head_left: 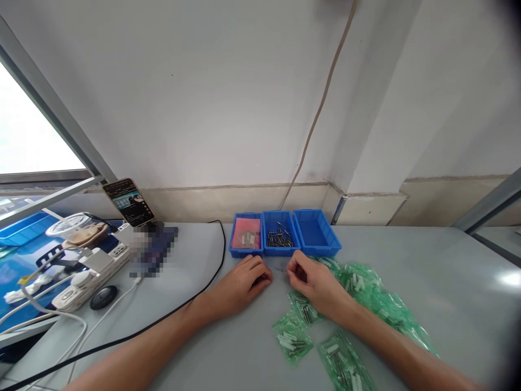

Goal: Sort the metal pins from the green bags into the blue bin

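My left hand (244, 282) rests on the grey table in front of the left blue bin (246, 253), its fingers curled round small dark pieces too hidden to make out. My right hand (311, 279) is pinched beside a small metal screw (280, 270) that lies between the two hands; whatever its fingertips hold is too small to tell. The left bin holds a pink packet (246, 231). Many dark screws (279, 238) lie in the middle blue bin (280, 252). The right blue bin (317, 231) shows only its bare inside. Green bags (292, 336) with metal and white parts lie near my right hand.
More green bags (362, 285) spread under and beyond my right forearm. A black cable (179, 310) crosses the table at the left. Further left are a phone on a stand (129, 202), a power strip (87, 279) and a black mouse (103, 297). A wall stands behind the bins.
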Available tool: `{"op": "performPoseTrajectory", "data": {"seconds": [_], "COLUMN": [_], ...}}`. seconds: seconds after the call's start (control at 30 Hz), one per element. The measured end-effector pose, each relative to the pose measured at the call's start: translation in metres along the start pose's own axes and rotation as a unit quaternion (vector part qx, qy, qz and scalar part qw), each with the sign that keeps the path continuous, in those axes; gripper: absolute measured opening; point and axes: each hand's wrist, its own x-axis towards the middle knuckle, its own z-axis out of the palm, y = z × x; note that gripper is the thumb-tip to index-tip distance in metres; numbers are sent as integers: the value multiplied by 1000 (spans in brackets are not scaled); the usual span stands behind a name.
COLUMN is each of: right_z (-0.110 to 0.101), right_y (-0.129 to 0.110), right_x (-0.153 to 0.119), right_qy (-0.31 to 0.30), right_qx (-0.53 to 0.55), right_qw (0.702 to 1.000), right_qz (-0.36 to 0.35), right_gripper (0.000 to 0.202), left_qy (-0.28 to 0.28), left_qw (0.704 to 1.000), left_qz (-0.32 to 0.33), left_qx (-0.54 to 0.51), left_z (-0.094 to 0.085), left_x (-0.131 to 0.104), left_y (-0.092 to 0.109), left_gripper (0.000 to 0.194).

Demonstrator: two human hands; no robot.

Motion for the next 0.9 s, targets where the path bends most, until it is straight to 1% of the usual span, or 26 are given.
{"op": "performPoseTrajectory", "data": {"seconds": [0.17, 0.27, 0.4, 0.73, 0.9], "right_z": [1, 2, 4, 4, 2], "right_y": [7, 10, 10, 12, 9], "right_x": [0, 0, 0, 0, 1], "right_qy": [47, 52, 46, 68, 81], "right_qx": [2, 5, -22, -29, -24], "right_qw": [999, 998, 995, 991, 992], "right_qz": [-15, -48, -85, -109, -95], "right_gripper": [6, 18, 20, 25, 23], "left_qy": [-2, -2, -2, -5, -4], "left_qw": [1000, 1000, 1000, 1000, 999], "left_qz": [9, 12, 13, 16, 19], "left_qx": [2, 7, 14, 24, 31], "left_z": [-1, -1, -1, -2, -2], "left_x": [1, 1, 1, 1, 1], "left_y": [0, 1, 1, 4, 3], "left_gripper": [9, 8, 8, 8, 10]}}
